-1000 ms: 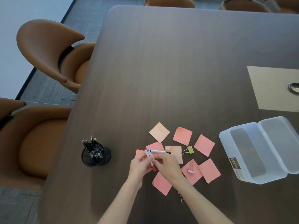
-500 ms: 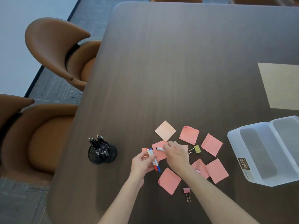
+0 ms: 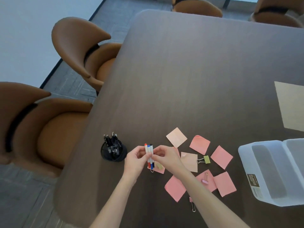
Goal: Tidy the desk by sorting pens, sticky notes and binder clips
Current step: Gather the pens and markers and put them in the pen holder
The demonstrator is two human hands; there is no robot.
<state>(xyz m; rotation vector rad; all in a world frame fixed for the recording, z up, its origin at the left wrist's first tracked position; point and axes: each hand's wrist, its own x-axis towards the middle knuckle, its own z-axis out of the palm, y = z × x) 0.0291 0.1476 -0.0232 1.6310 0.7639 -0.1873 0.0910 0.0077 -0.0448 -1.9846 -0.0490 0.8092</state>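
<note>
- Nearest the viewer, a pink binder clip (image 3: 191,204) lies on the dark table (image 3: 189,79), partly hidden by the right forearm.
- Left hand (image 3: 134,159) and right hand (image 3: 166,157) meet, fingers curled around three markers (image 3: 149,153) held upright as a bundle.
- Pink sticky notes (image 3: 221,157) lie scattered to the right, with a green binder clip (image 3: 206,159) among them.
- A black mesh pen cup (image 3: 113,151) stands just left of the hands.
- A clear plastic bin (image 3: 271,171) sits far right.

Left hand (image 3: 136,159) and right hand (image 3: 166,157) meet, fingers curled; forearms converge.
</note>
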